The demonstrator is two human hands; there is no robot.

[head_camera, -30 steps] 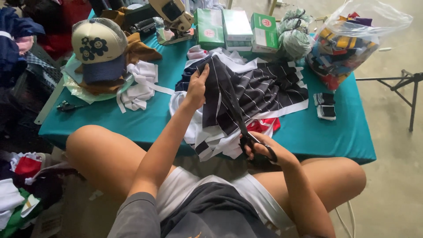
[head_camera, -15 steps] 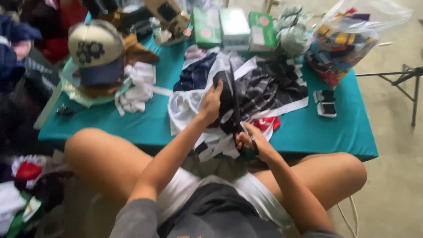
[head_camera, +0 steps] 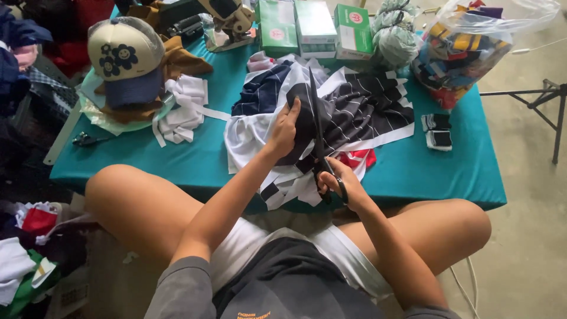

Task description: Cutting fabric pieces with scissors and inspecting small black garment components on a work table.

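A dark striped fabric lies spread on the teal table, over white and navy cloth pieces. My left hand grips a fold of that fabric near its middle. My right hand is closed around the handles of black scissors, whose long blades point away from me along the fabric beside my left hand. White strips of cloth hang over the table's near edge between my hands. My bare knees rest below the table edge.
A cream cap with flower faces sits at the far left, white cloth scraps beside it. Green boxes, yarn and a clear bag of coloured cloth line the back. Two small dark items lie right. Clothes pile on the left floor.
My left hand pulled back from the far part of the fabric and gathered a fold nearer me. The scissors swung up so their blades run along the fabric.
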